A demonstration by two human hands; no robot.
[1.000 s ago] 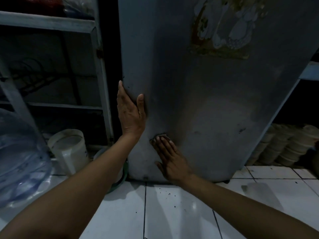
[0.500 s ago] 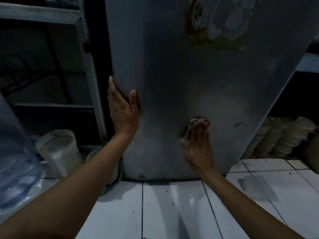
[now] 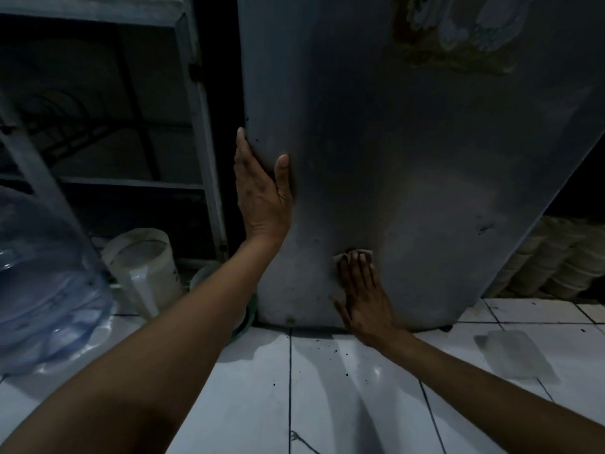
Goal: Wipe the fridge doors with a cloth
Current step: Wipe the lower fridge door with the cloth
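Observation:
The grey fridge door [image 3: 409, 152] fills the middle of the head view and reaches down to the floor. A worn sticker [image 3: 455, 34] sits near its top. My left hand [image 3: 262, 194] grips the door's left edge, thumb on the front face. My right hand [image 3: 363, 296] lies flat against the lower part of the door, pressing a small pale cloth [image 3: 355, 255] under its fingertips. Only the cloth's top edge shows above the fingers.
A metal shelf frame [image 3: 199, 132] stands left of the fridge. A white plastic jug [image 3: 144, 267] and a large clear water bottle [image 3: 42, 273] sit on the white tiled floor [image 3: 327, 388]. Stacked pale bowls [image 3: 563, 257] lie to the right. A pale flat piece [image 3: 510, 355] lies on the tiles.
My right hand with the cloth slid right and up across the door, then came back down and left to the lower middle. My left hand kept its hold on the edge.

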